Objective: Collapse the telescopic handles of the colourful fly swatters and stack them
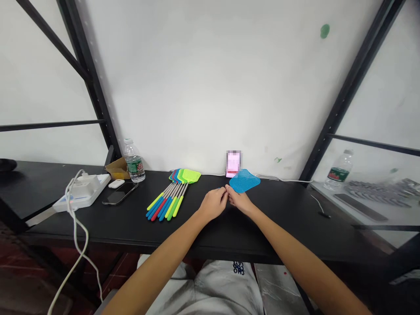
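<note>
A blue fly swatter (pixel 244 181) is held over the black table, its mesh head pointing to the back right. My left hand (pixel 214 203) is closed around its handle, most of which the fingers hide. Close beside it, my right hand (pixel 239 200) pinches the swatter near the base of the head. The two hands meet at the fingertips. To their left lies a fanned row of several fly swatters (pixel 170 197) with yellow, blue, red and green grips, their heads overlapping toward the wall.
A lit phone (pixel 233 164) leans on the wall behind the hands. At left are a water bottle (pixel 134 162), a cardboard box (pixel 117 169), a dark phone (pixel 120 193), a small white case (pixel 116 183) and a power strip (pixel 82 192) with white cables. Another bottle (pixel 340 170) stands at right.
</note>
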Tool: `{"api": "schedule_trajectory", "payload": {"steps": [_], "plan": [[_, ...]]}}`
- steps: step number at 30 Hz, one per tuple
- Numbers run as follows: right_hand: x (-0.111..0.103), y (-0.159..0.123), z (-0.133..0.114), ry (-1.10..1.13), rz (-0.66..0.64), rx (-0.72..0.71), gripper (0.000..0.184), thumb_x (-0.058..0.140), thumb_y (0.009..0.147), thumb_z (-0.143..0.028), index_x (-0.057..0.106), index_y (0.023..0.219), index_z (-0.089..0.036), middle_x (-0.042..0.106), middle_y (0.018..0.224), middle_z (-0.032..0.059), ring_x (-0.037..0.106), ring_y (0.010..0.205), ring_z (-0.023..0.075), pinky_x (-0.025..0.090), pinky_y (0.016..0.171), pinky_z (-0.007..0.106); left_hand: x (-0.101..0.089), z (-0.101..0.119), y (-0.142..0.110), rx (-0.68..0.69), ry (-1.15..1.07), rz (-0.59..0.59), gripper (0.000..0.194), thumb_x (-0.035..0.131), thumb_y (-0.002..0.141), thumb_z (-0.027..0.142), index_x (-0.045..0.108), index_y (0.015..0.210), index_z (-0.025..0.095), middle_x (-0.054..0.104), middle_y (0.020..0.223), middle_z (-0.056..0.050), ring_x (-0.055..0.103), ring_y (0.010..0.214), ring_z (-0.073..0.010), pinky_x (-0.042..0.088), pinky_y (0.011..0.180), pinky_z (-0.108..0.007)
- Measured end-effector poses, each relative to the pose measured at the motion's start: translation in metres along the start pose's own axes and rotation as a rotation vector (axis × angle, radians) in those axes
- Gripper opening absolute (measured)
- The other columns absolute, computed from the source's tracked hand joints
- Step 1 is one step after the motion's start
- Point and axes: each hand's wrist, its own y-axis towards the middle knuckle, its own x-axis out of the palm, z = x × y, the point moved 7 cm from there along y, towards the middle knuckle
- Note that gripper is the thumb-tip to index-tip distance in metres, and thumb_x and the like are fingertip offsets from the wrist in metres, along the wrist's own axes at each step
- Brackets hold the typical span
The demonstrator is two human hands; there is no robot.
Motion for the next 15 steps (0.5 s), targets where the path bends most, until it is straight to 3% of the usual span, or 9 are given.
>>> {"api": "schedule_trajectory", "payload": {"steps": [5, 15], "plan": [[0.0, 0.001, -0.007, 0.078, -0.039, 0.033, 0.053, 0.062, 0.077, -0.063, 0.031, 0.062, -0.023, 0.021, 0.048, -0.0103, 0.018, 0.04, 0.0054, 0.015, 0.039, 0.022, 0.0, -0.002, 0.002, 0.002, -0.051, -0.008, 0.024, 0.039, 0.097, 0.025, 0.055, 0.081, 0.019, 0.064, 0.078, -0.004, 0.058, 0.069, -0.0142, 0.038, 0.065, -0.025], [-0.006, 0.0, -0.018, 0.039, -0.032, 0.037, 0.047, 0.067, 0.074, -0.054, 0.033, 0.063, -0.022, 0.024, 0.047, -0.0104, 0.019, 0.039, 0.0047, 0.018, 0.037, 0.02, 0.001, 0.001, 0.007, -0.004, -0.102, -0.008, 0.026, 0.039, 0.097, 0.027, 0.056, 0.08, 0.019, 0.064, 0.076, -0.002, 0.056, 0.066, -0.0126, 0.037, 0.063, -0.023]]}}
